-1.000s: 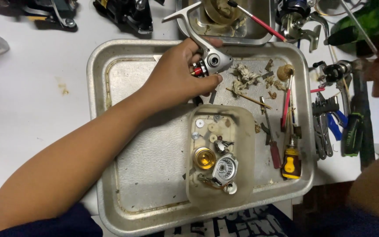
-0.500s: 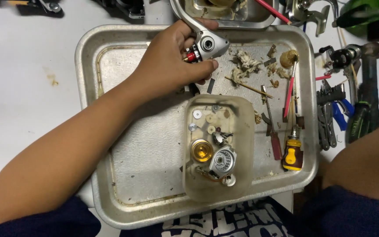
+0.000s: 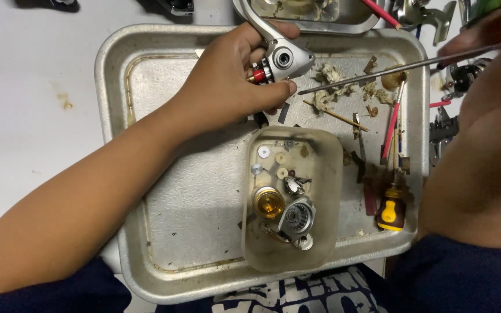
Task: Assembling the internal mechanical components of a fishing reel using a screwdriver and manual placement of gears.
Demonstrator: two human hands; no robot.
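Observation:
My left hand grips a silver fishing reel body with a red part at its side, held over the far edge of a dented metal tray. My right hand at the top right holds a long thin metal rod whose tip points at the reel body. A clear plastic tub in the tray holds small washers, a gold spool part and silver gear parts.
Dirty tissue scraps, a thin stick, a red-handled tool and a yellow-and-black screwdriver lie at the tray's right. A second metal dish sits beyond. Pliers and more tools lie on the white table at right.
My right hand has come back into view at the top right with a thin rod aimed at the reel. The view shifted down; my left hand still holds the reel.

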